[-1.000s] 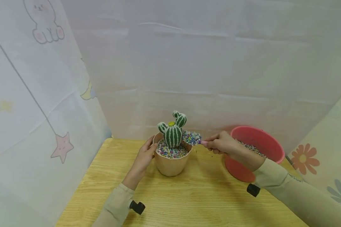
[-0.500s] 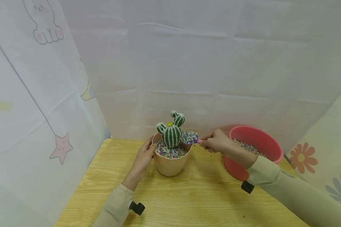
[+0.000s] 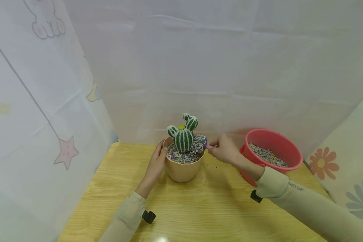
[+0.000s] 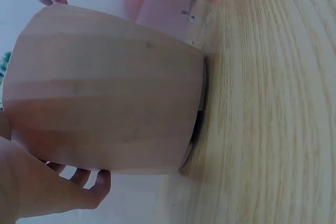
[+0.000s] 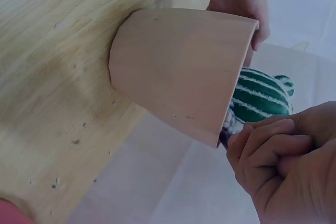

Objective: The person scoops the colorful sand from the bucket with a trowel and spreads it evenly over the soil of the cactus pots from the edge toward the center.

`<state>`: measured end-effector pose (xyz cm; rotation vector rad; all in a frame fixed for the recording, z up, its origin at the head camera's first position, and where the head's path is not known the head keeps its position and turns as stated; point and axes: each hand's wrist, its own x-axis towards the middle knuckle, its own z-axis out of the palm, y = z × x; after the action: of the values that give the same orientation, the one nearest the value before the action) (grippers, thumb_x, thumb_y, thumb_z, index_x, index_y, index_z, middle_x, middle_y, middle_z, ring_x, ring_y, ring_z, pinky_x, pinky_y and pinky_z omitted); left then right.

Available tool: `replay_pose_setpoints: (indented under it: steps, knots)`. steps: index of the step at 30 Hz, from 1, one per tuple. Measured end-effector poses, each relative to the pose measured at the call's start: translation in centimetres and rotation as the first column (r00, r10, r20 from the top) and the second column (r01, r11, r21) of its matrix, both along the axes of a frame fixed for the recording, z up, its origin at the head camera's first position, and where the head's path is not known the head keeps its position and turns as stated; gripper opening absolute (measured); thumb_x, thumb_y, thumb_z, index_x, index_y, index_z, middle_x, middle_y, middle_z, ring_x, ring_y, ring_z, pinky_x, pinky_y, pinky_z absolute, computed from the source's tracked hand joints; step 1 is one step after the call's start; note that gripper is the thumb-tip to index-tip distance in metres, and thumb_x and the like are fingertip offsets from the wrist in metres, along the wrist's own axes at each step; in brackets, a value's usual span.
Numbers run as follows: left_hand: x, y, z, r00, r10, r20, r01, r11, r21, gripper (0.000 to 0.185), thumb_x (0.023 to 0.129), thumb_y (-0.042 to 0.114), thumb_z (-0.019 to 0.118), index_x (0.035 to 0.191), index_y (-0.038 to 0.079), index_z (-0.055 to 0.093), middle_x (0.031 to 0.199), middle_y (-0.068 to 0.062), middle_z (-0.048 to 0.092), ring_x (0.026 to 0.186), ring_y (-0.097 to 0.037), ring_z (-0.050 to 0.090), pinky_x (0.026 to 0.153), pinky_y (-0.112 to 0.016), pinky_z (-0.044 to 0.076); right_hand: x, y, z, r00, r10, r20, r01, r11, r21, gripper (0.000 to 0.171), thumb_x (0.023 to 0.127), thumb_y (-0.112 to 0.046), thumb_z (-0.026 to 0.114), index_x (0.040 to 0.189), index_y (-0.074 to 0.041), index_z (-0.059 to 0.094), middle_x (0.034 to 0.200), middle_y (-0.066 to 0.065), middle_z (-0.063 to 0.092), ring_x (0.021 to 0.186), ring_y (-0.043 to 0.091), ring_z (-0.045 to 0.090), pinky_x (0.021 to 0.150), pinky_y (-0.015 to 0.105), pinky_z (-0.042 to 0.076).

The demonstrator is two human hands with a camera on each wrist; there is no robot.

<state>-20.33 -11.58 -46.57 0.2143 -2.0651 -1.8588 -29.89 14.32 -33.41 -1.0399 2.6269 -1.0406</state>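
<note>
A peach flowerpot stands on the wooden table, holding a green-and-white knitted cactus with a yellow top. Multicoloured pebbles surround the cactus base. My left hand grips the pot's left rim, thumb at the lip and fingers around the outer wall. On the other side, my right hand holds a small purple scoop by its pink handle. Pebbles heap on the scoop's blade, which lies over the pot's right rim, close beside the cactus. In the right wrist view, curled fingers hide most of the handle.
A red bucket part-filled with pebbles stands at the right, behind my right forearm. Several stray pebbles lie on the table near the pot. White printed sheets hang at the back and sides.
My right hand has moved left with the scoop, bringing its blade from beside the pot to over the rim among the pebbles. My left hand keeps its grip on the pot.
</note>
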Motion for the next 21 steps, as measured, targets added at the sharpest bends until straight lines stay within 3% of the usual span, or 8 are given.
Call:
replay_pose_setpoints:
  steps: [4,8,9,15,21]
  knots:
    - [0.1,-0.1,0.1,1.0,-0.014,-0.003,0.014,1.0,-0.008,0.055,0.112,0.041,0.039,0.163,0.028,0.025,0.166,-0.006,0.022,0.148,-0.034,0.024,0.116,-0.054,0.026,0.5,-0.2,-0.4,0.985,0.024,-0.168,-0.017,0.999,0.038,0.016,0.093,-0.004,0.067,0.082,-0.005,0.078,0.058,-0.004,0.058,0.045,0.007,0.042,0.047,0.025,0.037]
    - [0.0,0.0,0.2,1.0,-0.019,-0.015,0.019,1.0,-0.017,0.055,0.112,0.04,0.038,0.163,0.026,0.023,0.166,-0.006,0.022,0.149,-0.033,0.024,0.117,-0.053,0.025,1.0,0.2,-0.5,0.966,0.017,-0.256,0.0,0.998,0.065,0.015,0.093,-0.002,0.066,0.081,-0.006,0.073,0.051,-0.008,0.038,0.044,0.006,0.03,0.045,0.025,0.027]
    - [0.3,0.2,0.7,1.0,-0.028,-0.012,0.028,0.999,-0.017,0.056,0.112,0.039,0.038,0.164,0.025,0.023,0.166,-0.007,0.022,0.149,-0.032,0.024,0.117,-0.052,0.025,1.0,0.4,-0.4,0.956,0.017,-0.294,0.003,0.998,0.068,0.017,0.094,-0.003,0.066,0.078,-0.007,0.071,0.051,-0.007,0.035,0.045,0.006,0.03,0.046,0.025,0.027]
    - [2.0,0.6,3.6,0.997,-0.071,0.029,0.072,0.997,-0.035,0.061,0.111,0.04,0.037,0.164,0.016,0.02,0.166,-0.016,0.021,0.148,-0.036,0.024,0.117,-0.052,0.024,1.6,2.1,0.4,0.882,0.005,-0.47,0.012,0.999,0.034,0.026,0.093,0.001,0.066,0.072,-0.01,0.056,0.055,-0.006,0.043,0.046,0.009,0.041,0.044,0.027,0.033]
    - [1.9,0.0,3.2,0.996,-0.083,0.037,0.085,0.994,-0.066,0.062,0.111,0.041,0.036,0.164,0.015,0.018,0.166,-0.017,0.019,0.149,-0.036,0.022,0.117,-0.053,0.024,1.6,4.5,1.0,0.847,-0.017,-0.532,0.036,0.999,0.027,0.036,0.1,-0.005,0.063,0.07,-0.012,0.045,0.053,-0.006,0.036,0.043,0.008,0.037,0.043,0.026,0.029]
